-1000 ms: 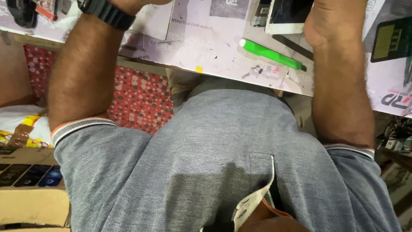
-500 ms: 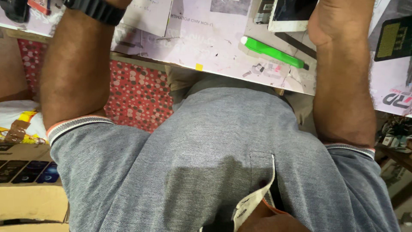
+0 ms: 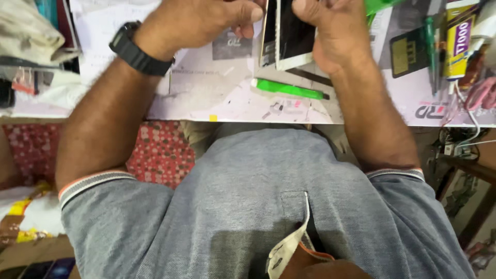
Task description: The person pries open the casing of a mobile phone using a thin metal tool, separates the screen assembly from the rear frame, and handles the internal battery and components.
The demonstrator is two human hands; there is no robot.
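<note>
I have both hands up at the far edge of the worktop (image 3: 217, 98), pulling a phone apart. My left hand (image 3: 201, 20) pinches the phone body (image 3: 268, 36) at its edge; my right hand (image 3: 330, 31) grips the white-rimmed screen (image 3: 294, 39) beside it. I judge the halves are mid-separation, so next comes a slow, even pull. The green tool (image 3: 289, 89) lies just below.

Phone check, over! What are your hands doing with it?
Left hand and right hand both grip the white phone. Phone held above the mat. Green tool lies just below, untouched.
</note>
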